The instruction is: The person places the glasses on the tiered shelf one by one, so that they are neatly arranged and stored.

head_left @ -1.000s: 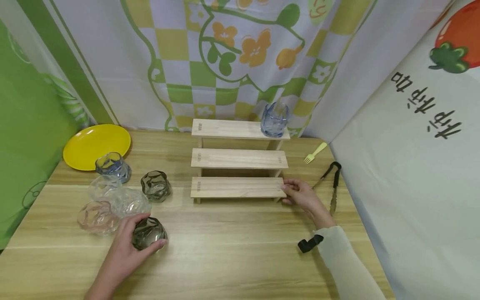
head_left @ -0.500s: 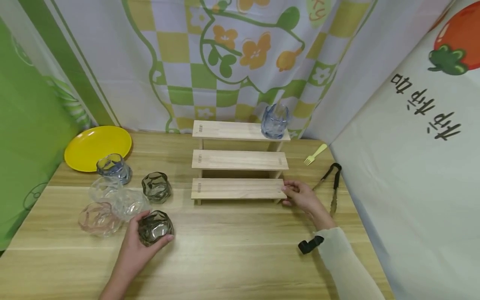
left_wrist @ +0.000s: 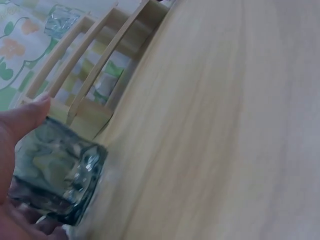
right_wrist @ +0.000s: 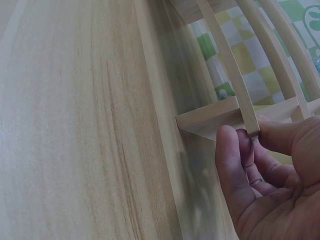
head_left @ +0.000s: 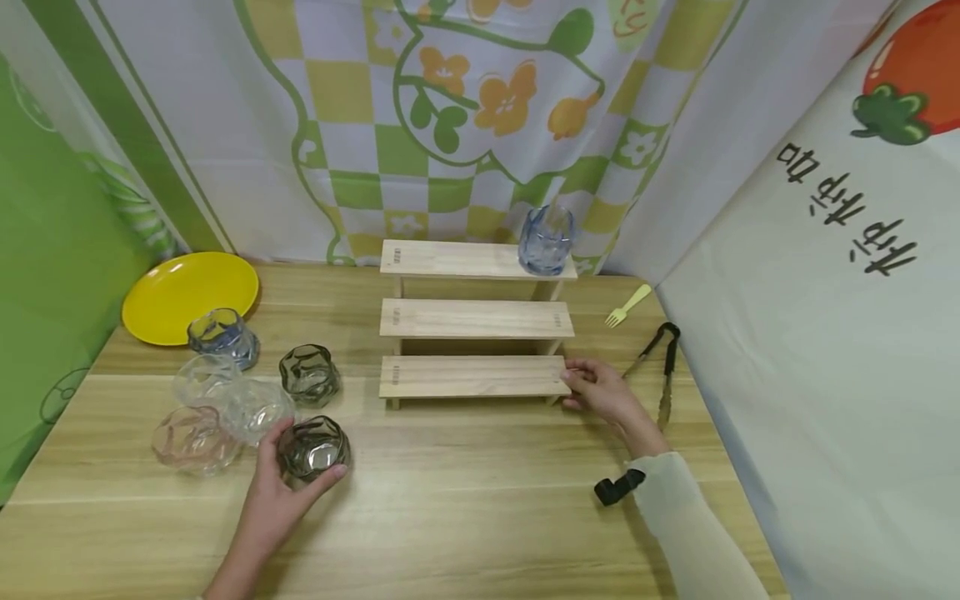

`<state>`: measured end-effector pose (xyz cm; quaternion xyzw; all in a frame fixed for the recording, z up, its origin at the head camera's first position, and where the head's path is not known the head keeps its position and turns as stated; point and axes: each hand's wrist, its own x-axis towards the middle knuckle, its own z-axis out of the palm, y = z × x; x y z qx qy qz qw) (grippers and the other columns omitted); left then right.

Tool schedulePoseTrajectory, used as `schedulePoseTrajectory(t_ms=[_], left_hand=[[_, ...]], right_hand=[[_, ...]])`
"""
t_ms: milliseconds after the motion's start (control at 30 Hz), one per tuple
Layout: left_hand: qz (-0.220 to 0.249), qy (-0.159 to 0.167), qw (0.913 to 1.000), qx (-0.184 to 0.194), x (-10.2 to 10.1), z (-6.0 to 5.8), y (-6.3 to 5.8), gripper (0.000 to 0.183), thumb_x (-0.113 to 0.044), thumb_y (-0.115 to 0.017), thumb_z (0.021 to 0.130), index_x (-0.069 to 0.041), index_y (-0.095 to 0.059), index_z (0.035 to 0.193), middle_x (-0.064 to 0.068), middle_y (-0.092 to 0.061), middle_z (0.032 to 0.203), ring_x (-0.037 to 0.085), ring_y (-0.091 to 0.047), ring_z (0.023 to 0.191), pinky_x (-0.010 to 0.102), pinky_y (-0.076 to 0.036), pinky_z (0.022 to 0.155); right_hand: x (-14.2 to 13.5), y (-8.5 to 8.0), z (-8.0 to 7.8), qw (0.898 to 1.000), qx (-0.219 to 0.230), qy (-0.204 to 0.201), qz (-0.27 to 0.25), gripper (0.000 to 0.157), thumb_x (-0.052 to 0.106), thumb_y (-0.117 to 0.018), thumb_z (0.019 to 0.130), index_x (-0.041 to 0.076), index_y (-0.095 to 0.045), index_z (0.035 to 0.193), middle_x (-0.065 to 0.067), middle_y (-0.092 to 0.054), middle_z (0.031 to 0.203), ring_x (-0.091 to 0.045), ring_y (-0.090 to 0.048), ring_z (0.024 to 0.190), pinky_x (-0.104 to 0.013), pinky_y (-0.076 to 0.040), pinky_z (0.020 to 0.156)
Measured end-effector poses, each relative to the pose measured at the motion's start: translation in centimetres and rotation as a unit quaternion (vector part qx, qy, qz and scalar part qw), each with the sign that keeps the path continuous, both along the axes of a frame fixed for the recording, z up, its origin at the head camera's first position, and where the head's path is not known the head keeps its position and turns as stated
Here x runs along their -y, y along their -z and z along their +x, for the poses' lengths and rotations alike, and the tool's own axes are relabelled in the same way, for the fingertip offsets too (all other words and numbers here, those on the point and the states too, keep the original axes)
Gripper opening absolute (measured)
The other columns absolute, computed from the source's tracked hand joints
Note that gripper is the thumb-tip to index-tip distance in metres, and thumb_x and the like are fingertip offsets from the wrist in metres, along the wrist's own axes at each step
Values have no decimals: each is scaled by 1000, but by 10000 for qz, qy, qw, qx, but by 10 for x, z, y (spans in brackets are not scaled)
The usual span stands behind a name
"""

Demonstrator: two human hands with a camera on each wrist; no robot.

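My left hand (head_left: 279, 492) grips a smoky grey faceted glass (head_left: 321, 468), thumb on the near right side and fingers at the left; in the left wrist view the glass (left_wrist: 55, 170) appears close to the tabletop. With my right hand (head_left: 607, 396) I pinch the right end of the lowest board of a three-tier wooden stand (head_left: 472, 377); the right wrist view shows thumb and fingers at the board's end (right_wrist: 245, 112). A blue glass (head_left: 546, 246) stands on the top tier, at its right end. A second smoky glass (head_left: 309, 379) is on the table behind the held one.
On the left are a blue glass (head_left: 228, 340), clear glasses (head_left: 258, 408), a pinkish glass (head_left: 193, 442) and a yellow plate (head_left: 187, 292). To the right of the stand lie a yellow fork (head_left: 628, 306) and black-handled tongs (head_left: 670, 358). Curtains hang behind the table.
My left hand has moved right and slightly away from me with the smoky glass, further from the pinkish glass. The right hand has stayed at the stand's lowest board.
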<state>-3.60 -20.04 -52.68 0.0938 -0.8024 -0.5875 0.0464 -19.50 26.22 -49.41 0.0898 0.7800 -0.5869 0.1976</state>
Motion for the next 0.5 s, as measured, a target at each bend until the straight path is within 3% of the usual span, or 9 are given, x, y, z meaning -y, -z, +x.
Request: schedulePoseTrajectory(t_ms=[200,500], left_hand=[[146,-433,9985,301,-7,1,1,103,-20,-93,75,-3,-30,154,25,-43,148,43,-36,140,57,-26,115],[199,-386,9984,352,-12,-1,-5,108,-23,-91,79,-4,-21,158,24,-39,151,43,-34,140,57,-27,115]], right_hand=[[0,0,0,10000,50,34,-31,47,16,-57,106,-4,-43,146,-24,-49,128,-27,-62,100,-35,-57,86],[0,0,-1,9999,60,43,-76,47,16,-57,106,-3,-43,146,-23,-49,128,-26,-62,100,-35,-57,86]])
